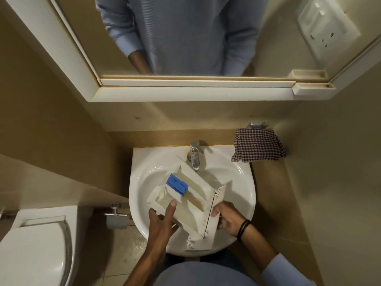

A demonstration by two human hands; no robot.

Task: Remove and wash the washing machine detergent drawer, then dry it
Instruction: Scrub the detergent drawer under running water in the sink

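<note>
A white detergent drawer with a blue insert lies tilted over the white sink, its far end under the chrome tap. My left hand holds the drawer's near left side, with the index finger stretched into a compartment. My right hand grips the drawer's front panel at the near right. No running water is visible.
A checked cloth hangs on the wall right of the tap. A toilet stands at the lower left, with a paper holder beside the sink. A mirror and a shelf sit above.
</note>
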